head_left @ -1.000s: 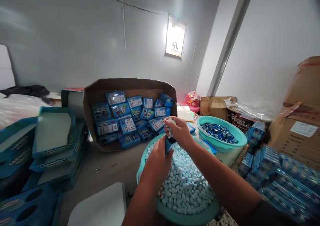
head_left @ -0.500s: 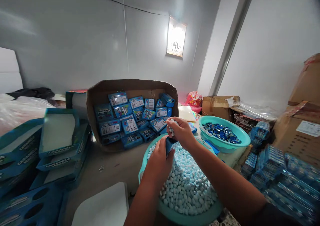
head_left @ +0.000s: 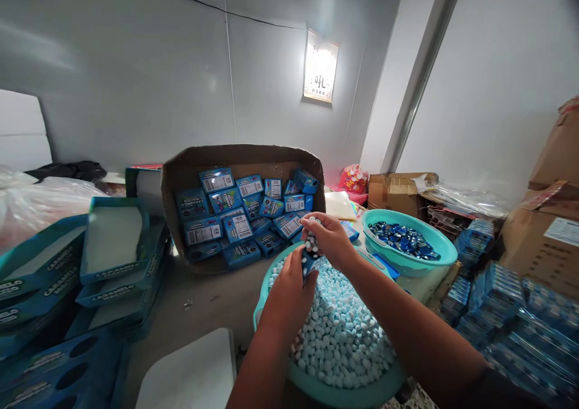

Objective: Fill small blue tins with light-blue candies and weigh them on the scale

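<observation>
My left hand [head_left: 292, 288] is wrapped round a small blue box [head_left: 308, 265], held upright above a turquoise basin [head_left: 261, 297]. Pale blue and white candies [head_left: 344, 336] fill that basin. Just over the box's top, my right hand [head_left: 329, 237] has its fingers closed round a clump of the same candies [head_left: 312, 242]. Some of them spill down at the mouth of the box. My fingers cover much of the box. Behind my hands, a cardboard carton [head_left: 244, 152] lies with its open side toward me, with several blue printed boxes [head_left: 238, 227] in it.
A second turquoise basin [head_left: 407, 267] at the right holds shiny blue caps [head_left: 402, 240]. Blue display trays [head_left: 113, 240] are stacked at the left. Wrapped blue packs [head_left: 491, 294] and brown cartons [head_left: 549, 246] stand far right. A white stool-like surface [head_left: 187, 373] is in front.
My right hand's candies have dropped lower, onto the mouth of the blue box. The box shows more in my left hand. The whole view has shifted slightly.
</observation>
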The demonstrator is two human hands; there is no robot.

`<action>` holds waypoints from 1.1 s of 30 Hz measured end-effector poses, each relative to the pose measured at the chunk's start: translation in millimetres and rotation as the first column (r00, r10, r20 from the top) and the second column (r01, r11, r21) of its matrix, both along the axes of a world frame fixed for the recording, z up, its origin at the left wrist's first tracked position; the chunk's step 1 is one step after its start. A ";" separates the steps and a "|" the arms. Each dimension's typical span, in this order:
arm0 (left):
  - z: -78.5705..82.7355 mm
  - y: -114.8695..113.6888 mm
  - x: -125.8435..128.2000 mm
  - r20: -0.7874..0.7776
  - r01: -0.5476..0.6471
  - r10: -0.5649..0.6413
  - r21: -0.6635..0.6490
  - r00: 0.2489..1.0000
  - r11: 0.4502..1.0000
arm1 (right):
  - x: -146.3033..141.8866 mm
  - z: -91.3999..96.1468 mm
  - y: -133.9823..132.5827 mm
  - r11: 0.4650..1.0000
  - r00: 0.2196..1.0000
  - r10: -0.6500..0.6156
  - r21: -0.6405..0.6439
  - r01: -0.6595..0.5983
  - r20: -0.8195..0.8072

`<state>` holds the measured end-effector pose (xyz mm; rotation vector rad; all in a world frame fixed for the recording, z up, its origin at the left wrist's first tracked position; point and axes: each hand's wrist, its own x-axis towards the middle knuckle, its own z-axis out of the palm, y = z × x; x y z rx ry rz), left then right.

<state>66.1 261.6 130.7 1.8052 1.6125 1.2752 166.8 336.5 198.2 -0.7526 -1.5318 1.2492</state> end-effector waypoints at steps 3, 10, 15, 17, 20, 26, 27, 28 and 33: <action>0.9 -0.1 0.3 0.009 0.003 -0.003 0.008 1.000 1.000 | -0.8 -0.3 -1.0 1.000 1.000 0.003 -0.002 -0.003 -0.020; 1.1 -0.4 0.1 0.023 0.022 -0.023 0.018 0.999 1.000 | -3.2 -3.1 -0.4 1.000 0.998 -0.017 -0.001 0.017 -0.055; 2.1 -1.5 -0.8 0.003 0.015 -0.014 -0.015 1.000 1.000 | -3.8 -6.9 2.9 0.999 0.994 -0.046 -0.003 0.046 -0.098; 2.8 -1.5 -0.9 -0.007 0.017 -0.017 -0.017 1.000 1.000 | -3.9 -7.3 3.3 0.999 0.992 -0.053 -0.015 0.052 -0.111; 3.0 -1.1 -0.5 -0.019 0.014 -0.014 -0.011 1.000 1.000 | -4.0 -6.8 3.0 0.999 0.992 -0.050 -0.022 0.048 -0.120; 1.7 -1.8 0.2 -0.038 0.003 -0.004 -0.009 0.999 1.000 | -3.1 -6.3 1.1 0.998 0.994 -0.061 -0.002 0.061 -0.091; 1.7 -1.9 0.2 -0.040 0.000 -0.001 -0.010 0.999 1.000 | -3.0 -6.2 0.9 0.998 0.994 -0.064 0.002 0.064 -0.088; 1.7 -1.9 0.2 -0.041 -0.001 0.001 -0.009 0.999 1.000 | -2.9 -6.2 0.7 0.998 0.994 -0.063 0.004 0.064 -0.086; 1.8 -1.6 0.5 -0.042 -0.011 0.010 -0.006 0.999 1.000 | -3.4 -5.8 0.5 0.998 0.995 -0.057 -0.001 0.057 -0.086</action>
